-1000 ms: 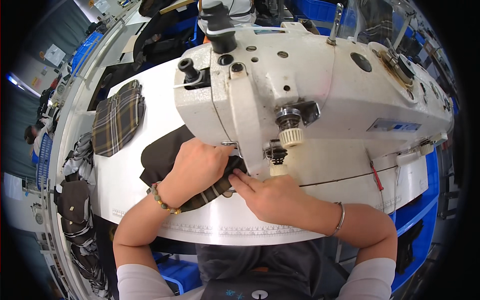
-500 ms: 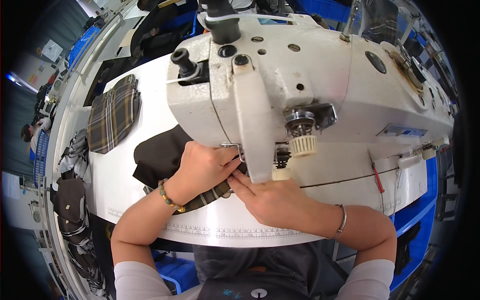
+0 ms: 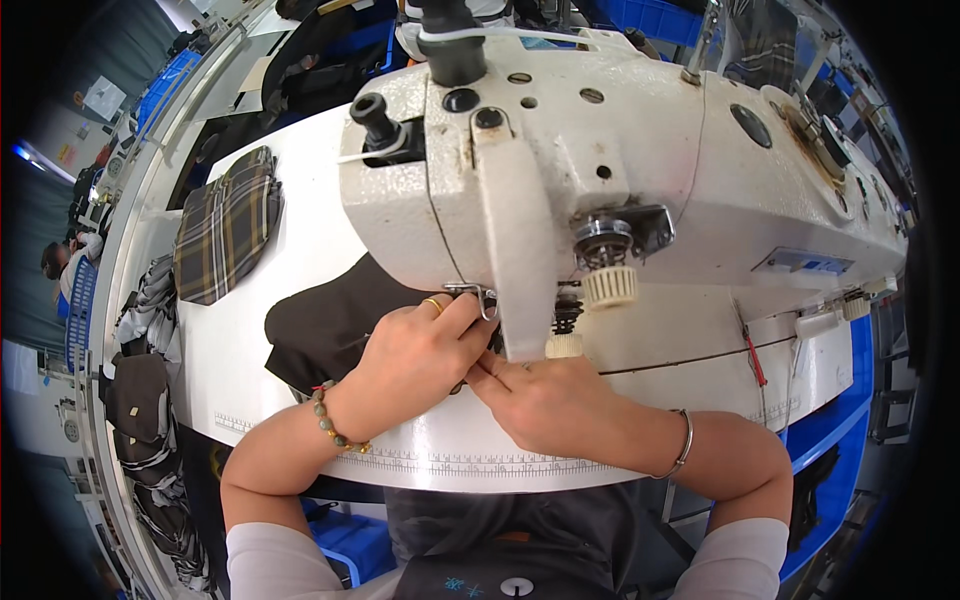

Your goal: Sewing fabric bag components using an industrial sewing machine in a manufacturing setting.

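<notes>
Hidden or obscured: the needle area lies out of sight behind the head of the white sewing machine (image 3: 640, 160), which fills the upper middle and upper right of the frame. The fingertips of the left hand (image 3: 425, 350) and the right hand (image 3: 545, 405) come together at the centre of the frame, below the machine head, and are partly covered. The grip of each hand therefore cannot be determined; whether either pinches cloth or merely presses on it does not show. The dark brown fabric piece (image 3: 325, 310) lies on the white surface (image 3: 440, 440) left of centre, its near right portion beneath the left hand and its upper right end running behind the machine head. The stacked dark pieces (image 3: 140, 400) at the left edge overlap and cannot be counted reliably. Both sleeves are cut off by the lower edge.

Count: two hands; one beaded bracelet (image 3: 322, 410) on the left wrist; one metal bangle (image 3: 687, 445) on the right wrist; one ring (image 3: 434, 305) visible on the left hand. One plaid piece (image 3: 228, 225) lies apart on the surface, upper left. One slim red tool (image 3: 753, 355) lies right of centre, under the machine arm. One ruler scale (image 3: 480, 466) runs along the near edge of the surface.
</notes>
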A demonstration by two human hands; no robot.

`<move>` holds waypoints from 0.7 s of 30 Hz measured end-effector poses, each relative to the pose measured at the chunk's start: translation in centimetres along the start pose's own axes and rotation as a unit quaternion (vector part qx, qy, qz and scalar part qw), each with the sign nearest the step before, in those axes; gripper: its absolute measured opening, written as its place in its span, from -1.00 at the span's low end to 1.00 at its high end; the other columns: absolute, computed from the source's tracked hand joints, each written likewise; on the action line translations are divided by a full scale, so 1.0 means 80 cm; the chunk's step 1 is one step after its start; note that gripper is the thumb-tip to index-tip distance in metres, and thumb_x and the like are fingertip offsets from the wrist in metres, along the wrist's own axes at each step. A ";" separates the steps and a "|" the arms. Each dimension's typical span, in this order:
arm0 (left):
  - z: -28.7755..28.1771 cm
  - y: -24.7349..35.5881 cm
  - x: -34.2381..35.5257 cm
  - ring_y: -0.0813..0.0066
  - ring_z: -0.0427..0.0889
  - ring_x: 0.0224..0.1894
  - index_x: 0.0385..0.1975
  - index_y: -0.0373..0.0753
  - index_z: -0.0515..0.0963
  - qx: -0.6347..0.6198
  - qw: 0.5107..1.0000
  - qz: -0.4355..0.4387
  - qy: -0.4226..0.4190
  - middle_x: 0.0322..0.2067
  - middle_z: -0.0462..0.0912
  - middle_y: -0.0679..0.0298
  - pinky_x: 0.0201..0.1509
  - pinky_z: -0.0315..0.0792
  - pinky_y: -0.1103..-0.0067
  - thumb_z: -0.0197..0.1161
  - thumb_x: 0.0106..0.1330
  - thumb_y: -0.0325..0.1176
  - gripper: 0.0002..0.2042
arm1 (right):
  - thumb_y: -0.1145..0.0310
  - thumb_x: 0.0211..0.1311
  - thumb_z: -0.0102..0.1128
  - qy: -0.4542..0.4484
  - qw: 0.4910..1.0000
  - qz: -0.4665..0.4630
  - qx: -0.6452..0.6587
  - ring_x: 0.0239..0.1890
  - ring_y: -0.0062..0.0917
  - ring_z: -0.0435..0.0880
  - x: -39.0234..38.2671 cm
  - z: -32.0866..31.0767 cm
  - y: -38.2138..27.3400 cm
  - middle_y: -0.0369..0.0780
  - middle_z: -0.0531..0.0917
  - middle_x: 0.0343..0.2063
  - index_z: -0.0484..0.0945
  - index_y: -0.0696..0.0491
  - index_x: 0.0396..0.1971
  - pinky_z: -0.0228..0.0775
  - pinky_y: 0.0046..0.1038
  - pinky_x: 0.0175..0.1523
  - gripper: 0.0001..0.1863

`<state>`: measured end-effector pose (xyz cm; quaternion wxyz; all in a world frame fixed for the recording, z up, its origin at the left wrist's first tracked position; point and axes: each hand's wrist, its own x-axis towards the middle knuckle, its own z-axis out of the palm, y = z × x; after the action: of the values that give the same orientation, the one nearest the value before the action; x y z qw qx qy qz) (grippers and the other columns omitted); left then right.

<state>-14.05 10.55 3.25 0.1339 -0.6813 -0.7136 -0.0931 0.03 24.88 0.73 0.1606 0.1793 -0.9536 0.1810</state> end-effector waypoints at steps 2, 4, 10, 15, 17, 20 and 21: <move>0.002 0.001 0.000 0.53 0.51 -0.40 -0.25 -0.27 0.66 -0.002 1.000 -0.002 0.006 -0.39 0.43 0.35 -0.47 0.45 0.63 0.24 0.06 -0.40 -0.75 | 0.46 0.05 0.13 -0.002 1.000 0.002 0.000 -0.62 -0.49 0.63 0.000 0.000 -0.001 -0.08 0.69 -0.23 0.56 0.30 -0.03 0.44 -0.47 -0.63 -0.56; 0.002 0.003 0.000 0.55 0.49 -0.41 -0.25 -0.28 0.66 0.014 1.000 0.006 0.013 -0.40 0.42 0.35 -0.47 0.45 0.64 0.24 0.05 -0.41 -0.75 | 0.45 0.04 0.14 -0.005 1.000 0.003 0.000 -0.63 -0.48 0.62 -0.001 0.001 -0.002 -0.07 0.69 -0.24 0.56 0.30 -0.04 0.43 -0.47 -0.64 -0.56; 0.000 0.009 0.001 0.55 0.49 -0.40 -0.26 -0.30 0.65 0.014 1.000 -0.010 -0.002 -0.40 0.41 0.34 -0.45 0.46 0.64 0.24 0.04 -0.40 -0.74 | 0.44 0.03 0.15 -0.019 1.000 0.006 0.001 -0.66 -0.46 0.61 -0.001 0.003 -0.005 -0.08 0.68 -0.28 0.57 0.30 -0.10 0.41 -0.45 -0.65 -0.60; -0.004 0.012 0.001 0.53 0.51 -0.40 -0.27 -0.35 0.62 0.021 1.000 -0.012 -0.017 -0.38 0.42 0.32 -0.43 0.49 0.62 0.23 0.04 -0.41 -0.74 | 0.45 -0.02 0.20 -0.004 0.999 0.007 -0.031 -0.76 -0.52 0.51 -0.002 0.006 -0.005 -0.14 0.70 -0.36 0.63 0.22 -0.22 0.31 -0.47 -0.68 -0.70; -0.006 0.013 0.001 0.52 0.51 -0.40 -0.27 -0.37 0.62 0.022 0.999 -0.014 -0.024 -0.37 0.42 0.31 -0.42 0.51 0.61 0.22 0.04 -0.41 -0.74 | 0.45 -0.02 0.21 0.004 0.999 -0.001 -0.032 -0.76 -0.54 0.50 -0.003 0.007 -0.005 -0.14 0.70 -0.34 0.63 0.21 -0.23 0.30 -0.48 -0.68 -0.70; -0.006 0.013 0.002 0.50 0.53 -0.39 -0.27 -0.37 0.61 0.018 0.999 -0.023 -0.037 -0.37 0.43 0.30 -0.42 0.51 0.60 0.22 0.04 -0.41 -0.74 | 0.45 -0.01 0.22 0.014 0.999 0.003 -0.044 -0.77 -0.56 0.49 -0.003 0.008 -0.004 -0.14 0.71 -0.28 0.63 0.20 -0.24 0.29 -0.49 -0.69 -0.72; -0.004 0.012 0.003 0.50 0.54 -0.38 -0.26 -0.37 0.61 0.024 0.999 -0.024 -0.030 -0.36 0.43 0.30 -0.41 0.52 0.60 0.22 0.05 -0.41 -0.74 | 0.45 -0.01 0.23 0.014 0.998 0.014 -0.053 -0.77 -0.57 0.48 -0.003 0.008 -0.004 -0.14 0.71 -0.26 0.63 0.19 -0.25 0.28 -0.50 -0.69 -0.73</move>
<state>-13.08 10.70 3.61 0.1262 -0.6629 -0.7357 -0.0582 0.23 24.41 0.16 0.1809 0.1541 -0.9620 0.1347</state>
